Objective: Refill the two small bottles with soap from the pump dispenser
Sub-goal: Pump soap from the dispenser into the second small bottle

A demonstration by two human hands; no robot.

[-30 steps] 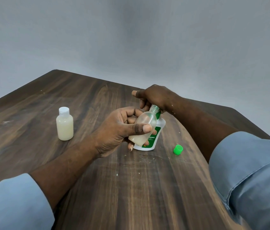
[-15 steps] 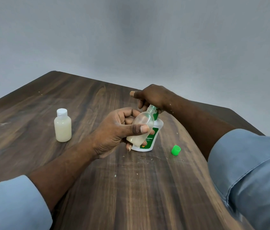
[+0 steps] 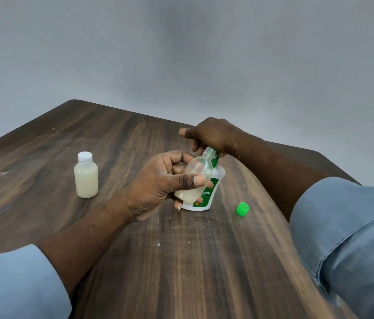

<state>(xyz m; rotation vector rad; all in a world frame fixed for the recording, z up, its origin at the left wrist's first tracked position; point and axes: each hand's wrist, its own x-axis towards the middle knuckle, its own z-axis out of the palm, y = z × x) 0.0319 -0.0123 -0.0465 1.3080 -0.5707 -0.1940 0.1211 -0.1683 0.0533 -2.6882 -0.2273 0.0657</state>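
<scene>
Left hand [image 3: 165, 180] grips the open bottle [image 3: 195, 178], tilted against the pump dispenser [image 3: 218, 178] — right hand [image 3: 213, 134] curls over its top; green cap [image 3: 242, 209] lies right of it, capped bottle [image 3: 86, 178] left.

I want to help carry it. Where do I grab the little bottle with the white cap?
Grip the white-capped bottle round its wide body, coming from the side. It stands upright, alone on the table; the cap is narrower, probably harder to hold.
</scene>
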